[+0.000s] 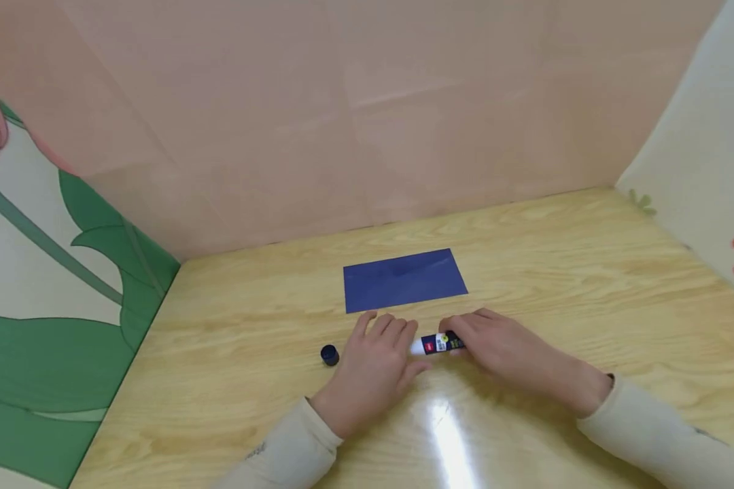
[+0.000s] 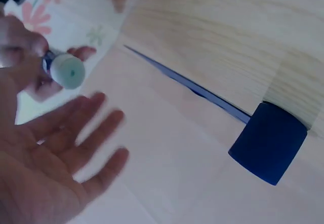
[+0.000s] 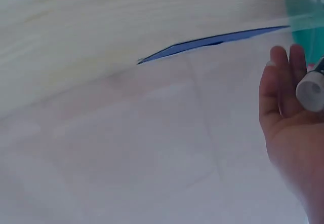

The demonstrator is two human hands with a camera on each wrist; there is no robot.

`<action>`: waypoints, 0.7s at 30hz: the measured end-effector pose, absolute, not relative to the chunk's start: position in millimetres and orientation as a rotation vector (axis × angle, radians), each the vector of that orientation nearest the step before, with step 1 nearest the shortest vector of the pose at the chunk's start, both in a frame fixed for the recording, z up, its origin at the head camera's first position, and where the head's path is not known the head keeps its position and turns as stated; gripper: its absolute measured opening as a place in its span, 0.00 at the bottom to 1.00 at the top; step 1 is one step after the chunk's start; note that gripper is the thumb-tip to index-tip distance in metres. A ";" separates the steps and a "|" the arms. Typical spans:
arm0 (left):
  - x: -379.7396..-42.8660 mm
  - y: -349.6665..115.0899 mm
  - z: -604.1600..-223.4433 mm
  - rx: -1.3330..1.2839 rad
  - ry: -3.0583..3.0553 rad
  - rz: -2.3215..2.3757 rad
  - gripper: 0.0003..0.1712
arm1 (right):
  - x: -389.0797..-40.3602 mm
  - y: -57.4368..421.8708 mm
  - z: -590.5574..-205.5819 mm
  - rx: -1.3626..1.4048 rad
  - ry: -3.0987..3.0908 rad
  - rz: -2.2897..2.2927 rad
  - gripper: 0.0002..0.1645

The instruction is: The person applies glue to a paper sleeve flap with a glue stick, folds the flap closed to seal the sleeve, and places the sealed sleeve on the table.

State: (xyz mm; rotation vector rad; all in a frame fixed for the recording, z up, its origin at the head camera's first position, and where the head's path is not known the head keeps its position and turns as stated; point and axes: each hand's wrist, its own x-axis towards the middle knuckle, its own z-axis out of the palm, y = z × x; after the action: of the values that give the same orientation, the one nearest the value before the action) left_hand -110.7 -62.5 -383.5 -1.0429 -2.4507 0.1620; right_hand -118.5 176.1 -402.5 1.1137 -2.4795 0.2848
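My right hand grips a glue stick, its dark, labelled barrel between thumb and fingers. The glue stick's uncapped white end points left, and in the left wrist view its round pale tip faces the camera. Just beside that end is my left hand, palm down, with loosely bent fingers that hold nothing; the fingers look spread in the left wrist view. The dark blue cap stands on the table to the left of my left hand. A dark blue envelope lies flat beyond both hands.
The wood-grain table meets a pink-beige backdrop at the back. A panel with green leaves borders the left side, and a white panel with orange petals the right.
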 end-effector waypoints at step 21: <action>-117.9 -68.4 -375.2 -1.176 -2.368 -0.354 0.13 | -105.8 170.2 -386.7 0.896 -2.659 0.628 0.16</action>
State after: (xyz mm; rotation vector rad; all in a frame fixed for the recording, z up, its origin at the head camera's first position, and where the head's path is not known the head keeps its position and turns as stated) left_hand -117.9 -68.4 -375.2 -1.1758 -2.3675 -0.3540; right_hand -105.8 170.2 -386.7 0.8964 -2.6594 0.6281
